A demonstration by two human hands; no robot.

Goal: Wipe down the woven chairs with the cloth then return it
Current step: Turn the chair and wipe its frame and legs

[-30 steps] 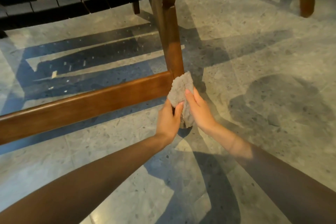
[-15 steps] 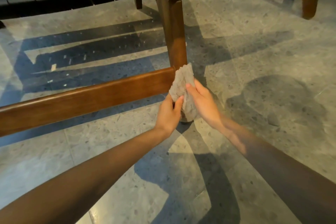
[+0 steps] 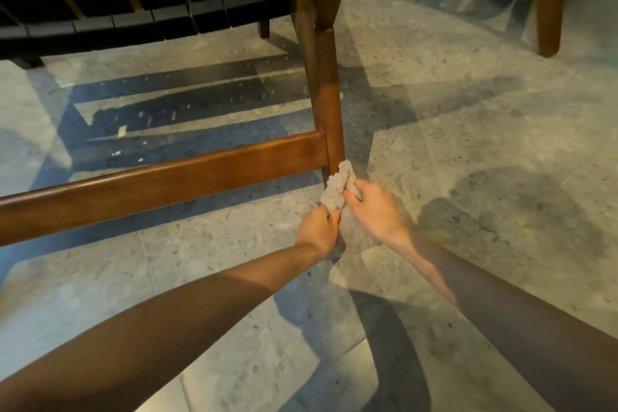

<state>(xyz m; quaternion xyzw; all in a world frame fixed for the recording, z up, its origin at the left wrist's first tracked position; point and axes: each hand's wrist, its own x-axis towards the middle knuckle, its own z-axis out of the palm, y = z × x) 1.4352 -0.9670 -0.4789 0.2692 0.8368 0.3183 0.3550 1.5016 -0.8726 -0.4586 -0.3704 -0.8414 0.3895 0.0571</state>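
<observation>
A grey cloth (image 3: 337,187) is bunched against the foot of the wooden chair leg (image 3: 329,100), just below where the low wooden crossbar (image 3: 160,184) joins it. My left hand (image 3: 317,230) grips the cloth's lower end from below. My right hand (image 3: 374,211) holds it from the right side. The chair's black woven seat (image 3: 143,0) spans the top left.
Legs of a second wooden chair (image 3: 548,7) stand at the top right. The floor (image 3: 468,150) is grey speckled stone tile with sunlit patches and long shadows from the chair and my arms.
Both hands and the cloth have slid down the chair leg, from the crossbar joint to the leg's foot. The cloth is now more tightly bunched.
</observation>
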